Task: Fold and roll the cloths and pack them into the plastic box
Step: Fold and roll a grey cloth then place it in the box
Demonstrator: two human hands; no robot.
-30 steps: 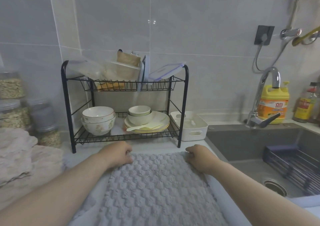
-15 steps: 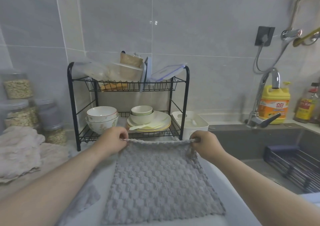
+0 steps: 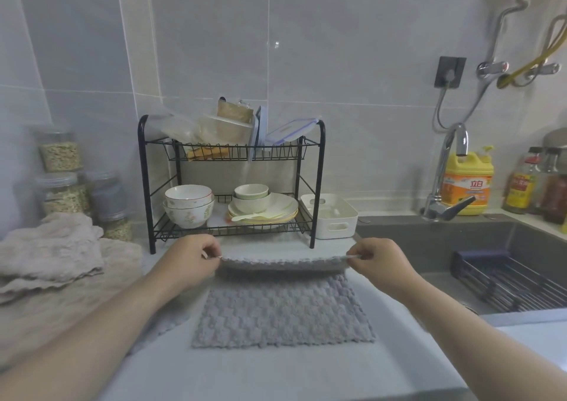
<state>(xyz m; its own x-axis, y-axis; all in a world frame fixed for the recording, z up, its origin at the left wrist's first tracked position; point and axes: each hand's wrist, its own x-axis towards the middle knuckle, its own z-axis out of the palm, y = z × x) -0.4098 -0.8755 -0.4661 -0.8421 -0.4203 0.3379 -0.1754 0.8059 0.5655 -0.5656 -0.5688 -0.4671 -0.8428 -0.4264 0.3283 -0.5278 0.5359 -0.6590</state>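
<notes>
A grey waffle-textured cloth (image 3: 282, 311) lies on the white counter in front of me. My left hand (image 3: 187, 262) pinches its far left corner and my right hand (image 3: 379, 262) pinches its far right corner. Both hold the far edge lifted off the counter and curled toward me over the rest of the cloth. A white plastic box (image 3: 329, 216) stands empty beside the dish rack, behind my right hand. Beige cloths (image 3: 52, 253) lie heaped at the left. A second grey cloth (image 3: 165, 324) peeks out under my left forearm.
A black two-tier dish rack (image 3: 233, 186) with bowls and plates stands at the back. Jars (image 3: 61, 170) line the left wall. A dark sink (image 3: 478, 256) with a faucet (image 3: 445, 179), a drain rack and a yellow detergent bottle (image 3: 468, 182) is at the right.
Both hands gripped the cloth's far corners and lifted that edge off the counter, bringing it toward me. The cloth now shows its near edge on the counter.
</notes>
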